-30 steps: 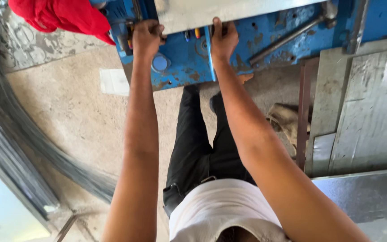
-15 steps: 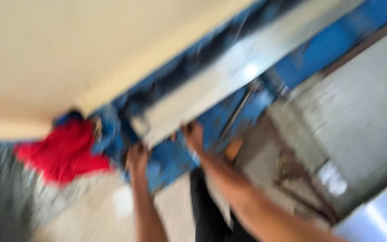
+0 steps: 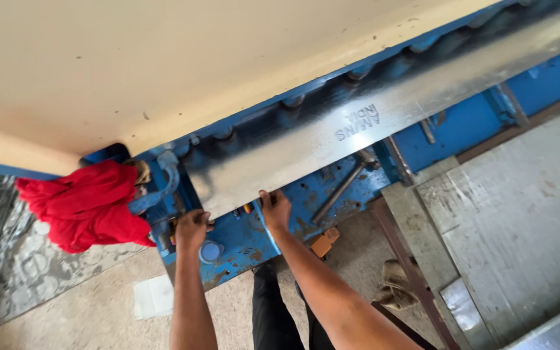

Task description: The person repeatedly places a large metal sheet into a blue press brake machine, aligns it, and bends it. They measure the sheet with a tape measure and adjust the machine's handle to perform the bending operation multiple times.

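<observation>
The broad cream-coloured flat panel fills the upper left of the frame, and under it the big blue-painted steel machine runs on a slant from the lower left up to the upper right corner. Lying along that machine is the long shiny strip of galvanised sheet metal, also on the slant; its near end sits at the centre of the frame, right at my hands, probably so I can line its edge up against the machine bed.

At the right side grey metal plates lie flat on a low rusty frame, well apart from my hands. At the middle left a crumpled red cloth hangs off the machine's end, just beside my left arm. The pale concrete floor shows along the bottom.

My right hand rests its fingers on the near edge of the sheet, pressing rather than wrapping round it; whether the fingertips curl under I cannot tell. My left hand is closed down over a dark part at the machine's corner, just below the sheet's end; I cannot make out whether it truly grips it.
</observation>
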